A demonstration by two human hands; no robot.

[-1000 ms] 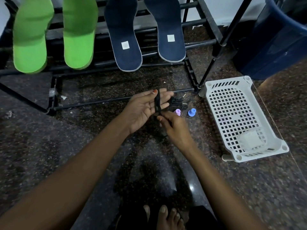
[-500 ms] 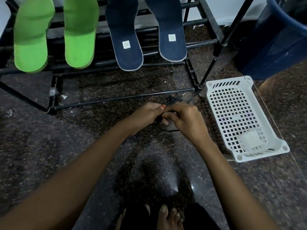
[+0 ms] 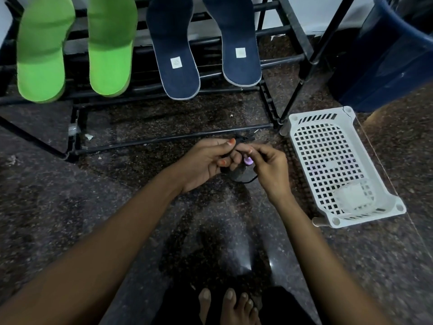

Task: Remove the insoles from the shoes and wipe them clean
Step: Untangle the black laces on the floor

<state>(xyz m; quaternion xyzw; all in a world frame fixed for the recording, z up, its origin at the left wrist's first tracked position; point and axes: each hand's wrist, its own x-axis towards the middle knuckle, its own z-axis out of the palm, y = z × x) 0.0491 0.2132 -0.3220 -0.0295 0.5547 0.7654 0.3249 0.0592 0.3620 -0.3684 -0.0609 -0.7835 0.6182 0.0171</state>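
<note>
Both of my hands are busy low in the centre of the frame, not on the task's things. The left hand point(image 3: 206, 160) is curled, thumb pressed down over a thin black cord point(image 3: 246, 180). The right hand point(image 3: 271, 170) pinches the same cord between thumb and forefinger just beside it, with a slack loop hanging below. Wrists are angled inward and the fingertips are almost touching.

The insoles are already out, leaning on the black rack point(image 3: 164, 139) along the top of the frame. The green insoles point(image 3: 42, 62) are upper left and the navy insoles point(image 3: 175, 48) upper centre. Their long axes run up and down the frame, rounded ends pointing down toward me. The navy pair lies straight above the left hand, which is the nearer one. I judge wiping needs the cord released first, then a reach upward.
</note>
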